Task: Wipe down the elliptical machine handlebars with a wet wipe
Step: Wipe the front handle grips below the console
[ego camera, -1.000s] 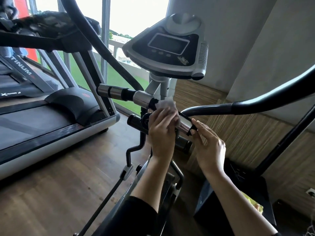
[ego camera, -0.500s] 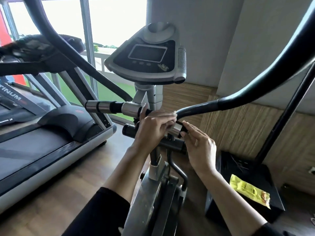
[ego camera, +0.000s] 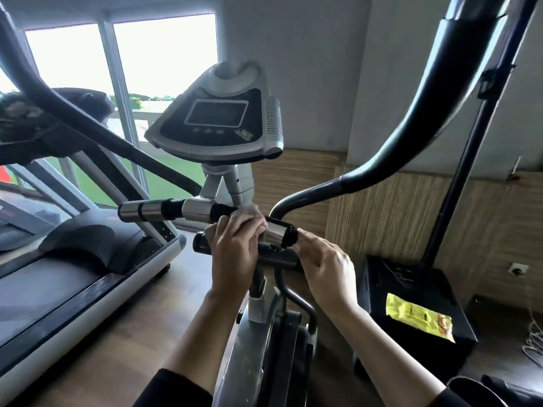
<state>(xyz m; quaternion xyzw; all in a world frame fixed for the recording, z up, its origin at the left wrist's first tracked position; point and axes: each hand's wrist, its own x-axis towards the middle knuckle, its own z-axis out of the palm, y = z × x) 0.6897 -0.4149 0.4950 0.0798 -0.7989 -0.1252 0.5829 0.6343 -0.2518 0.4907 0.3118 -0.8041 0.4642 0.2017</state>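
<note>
Left hand still clamped round wet wipe on handlebar centre, wipe now peeking at hand's 12 o'clock. Right hand, fingers straight, stays by bar end, 3 o'clock. Wiping barely advances.

A treadmill is seen at the left, set on a wooden floor before a window, through which grass is seen. At the right, a yellow packet is laid flat on a black box. A socket is set low in the panelled wall, and pale cables are heaped near the box.
</note>
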